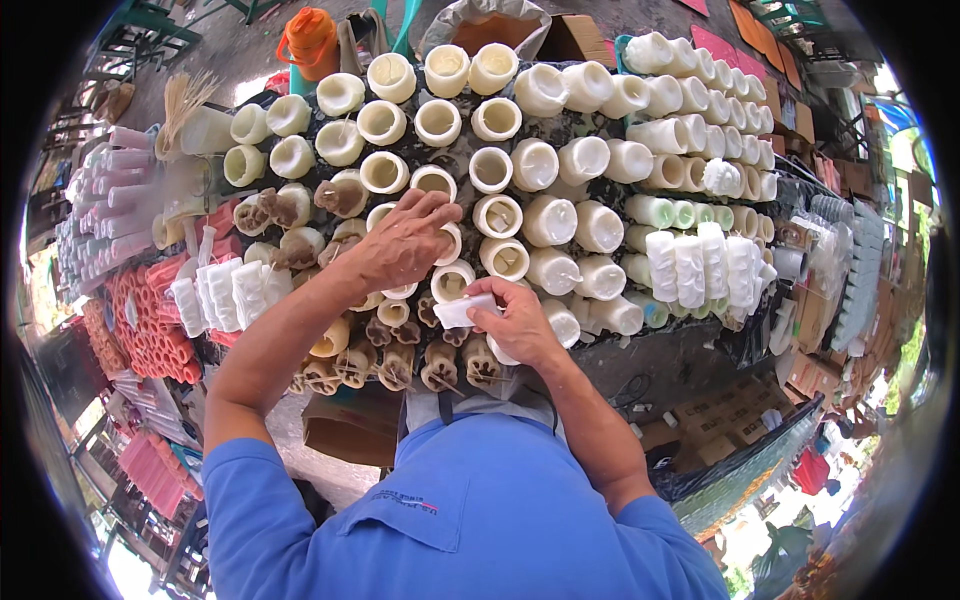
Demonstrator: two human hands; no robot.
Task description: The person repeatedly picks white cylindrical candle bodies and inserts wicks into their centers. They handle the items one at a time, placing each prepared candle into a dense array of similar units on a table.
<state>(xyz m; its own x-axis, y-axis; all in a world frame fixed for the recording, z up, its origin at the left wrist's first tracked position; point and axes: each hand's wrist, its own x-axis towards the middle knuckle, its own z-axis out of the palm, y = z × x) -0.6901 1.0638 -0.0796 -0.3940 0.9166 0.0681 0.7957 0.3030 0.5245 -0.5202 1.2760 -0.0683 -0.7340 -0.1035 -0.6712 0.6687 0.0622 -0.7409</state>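
Cream-white hollow candle-like cylinders (438,122) stand in rows on a dark table in front of me. My left hand (405,245) reaches over the middle rows, palm down. Its fingers are bent and slightly apart at the rims of two cylinders, and I see nothing held in them. Closer to me, my right hand (515,322) pinches a small white rectangular block (464,310) between thumb and fingers. That block is above the near cylinders, beside an open one (453,281). Brown flower-shaped pieces (440,367) line the table's near edge.
White twisted pillars (675,268) lie at the right, and similar ones (232,294) at the left. Orange-pink tubes (150,325) are stacked far left. A bundle of pale sticks (187,110) stands at the back left, near an orange jug (310,45). An open cardboard box (350,430) sits below the near edge.
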